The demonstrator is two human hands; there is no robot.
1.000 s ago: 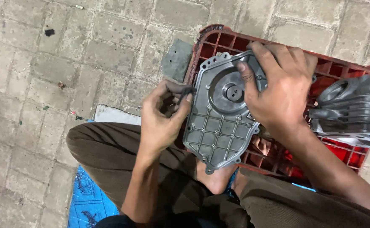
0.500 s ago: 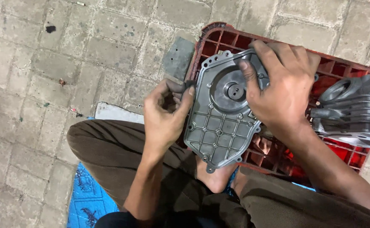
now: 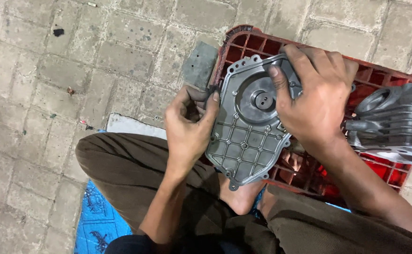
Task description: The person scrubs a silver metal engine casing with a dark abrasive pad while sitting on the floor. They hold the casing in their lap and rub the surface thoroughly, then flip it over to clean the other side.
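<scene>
A grey cast-metal engine cover (image 3: pixel 248 127), ribbed in a grid on its lower half with a round boss and centre hole above, rests tilted across the near edge of a red plastic crate (image 3: pixel 309 51), its lower tip reaching toward the person's bare foot (image 3: pixel 236 197). The right hand (image 3: pixel 316 101) clamps the cover from about 2 o'clock, fingers (image 3: pixel 304 59) curled over its upper rim and the thumb pressed flat near the boss. The left hand (image 3: pixel 189 127) is at the cover's 9 o'clock edge, its fingers pinched shut on a small dark scrap, seemingly a bit of abrasive or cloth (image 3: pixel 201 94), the thumb tip touching the rim. At 3 o'clock from the cover, a finned grey engine cylinder (image 3: pixel 394 124) lies on the crate. At 11 o'clock, just beside the crate, a flat grey slab (image 3: pixel 200 63) sits on the paved floor (image 3: pixel 74 56). The person sits cross-legged in brown trousers (image 3: pixel 121 169), with a blue printed mat (image 3: pixel 95 221) underneath at 7 o'clock.
</scene>
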